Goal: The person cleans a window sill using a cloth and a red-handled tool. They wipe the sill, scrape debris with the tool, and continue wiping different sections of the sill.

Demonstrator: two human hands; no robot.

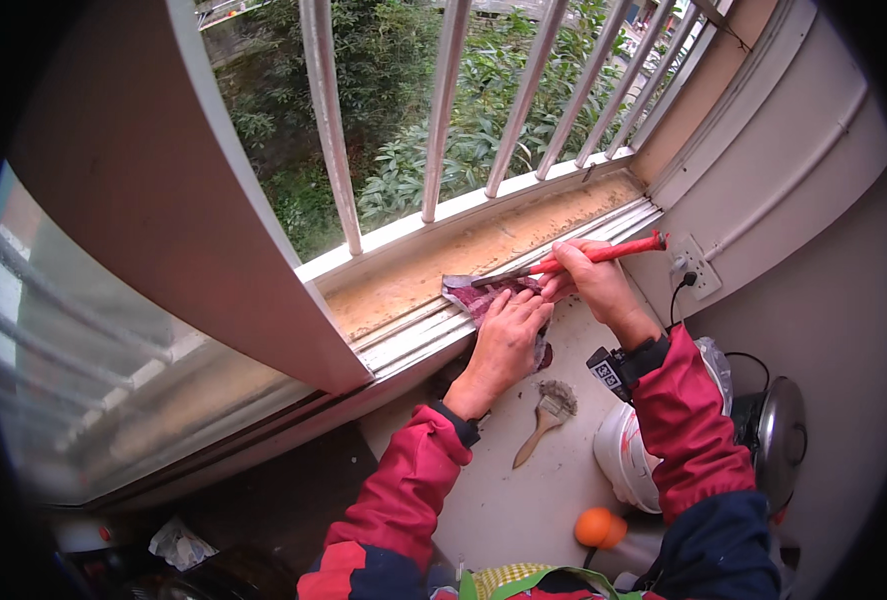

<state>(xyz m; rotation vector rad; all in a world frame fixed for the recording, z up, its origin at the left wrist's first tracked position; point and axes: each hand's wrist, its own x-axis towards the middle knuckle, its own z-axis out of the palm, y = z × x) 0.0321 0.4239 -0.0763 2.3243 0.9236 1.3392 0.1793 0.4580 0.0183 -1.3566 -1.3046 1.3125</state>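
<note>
A maroon cloth [488,298] with a pale pattern lies over the white sliding-window track [419,339]. My left hand [511,330] rests on it, fingers bunched along the fabric and pressing it against the track. In my right hand [589,283] is a scraper with a red handle [614,252], held at a low slant. Its flat metal blade [458,281] reaches the cloth's far end, beside the tan sill [481,244]. My right thumb lies along the handle, and the fingertips are partly hidden behind it.
On the white countertop [488,480] lies a wooden-handled brush [544,424] with dusty bristles. A white bucket [623,450], an orange round object [597,527] and a lidded pot [781,435] stand at right. Metal bars [443,112] cross the window opening; a wall socket [695,266] holds plugs.
</note>
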